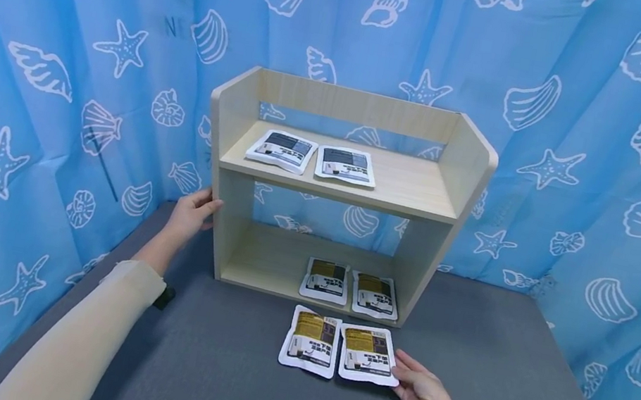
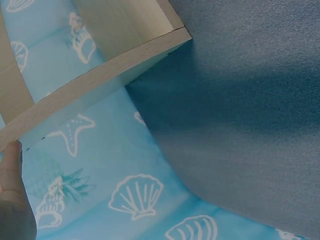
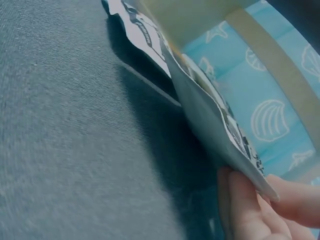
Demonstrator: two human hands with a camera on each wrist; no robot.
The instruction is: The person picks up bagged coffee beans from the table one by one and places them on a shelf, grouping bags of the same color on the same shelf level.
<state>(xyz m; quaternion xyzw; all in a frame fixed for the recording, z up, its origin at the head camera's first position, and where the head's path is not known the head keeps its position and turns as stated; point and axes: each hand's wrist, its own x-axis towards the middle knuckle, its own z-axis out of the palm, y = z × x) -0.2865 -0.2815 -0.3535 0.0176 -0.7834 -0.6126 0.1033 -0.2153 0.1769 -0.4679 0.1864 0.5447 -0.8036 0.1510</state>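
Observation:
My right hand [image 1: 422,391] pinches the right edge of a white pouch with a gold and black label [image 1: 367,355], thumb above and fingers beneath. In the right wrist view this pouch [image 3: 210,112] is tilted, its gripped edge raised off the grey surface. A matching pouch [image 1: 311,343] lies just to its left, in front of the shelf. With fingers fairly straight, my left hand [image 1: 192,213] touches the outer left side of the two-tier wooden shelf [image 1: 337,192]. The left wrist view shows the left thumb [image 2: 12,170] against the panel's edge.
On the lower tier, toward the right, sit two gold-labelled pouches [image 1: 325,280] side by side. Two dark-labelled pouches [image 1: 346,164] lie on the upper tier's left half. A blue shell-print curtain [image 1: 567,115] surrounds the grey table [image 1: 479,357].

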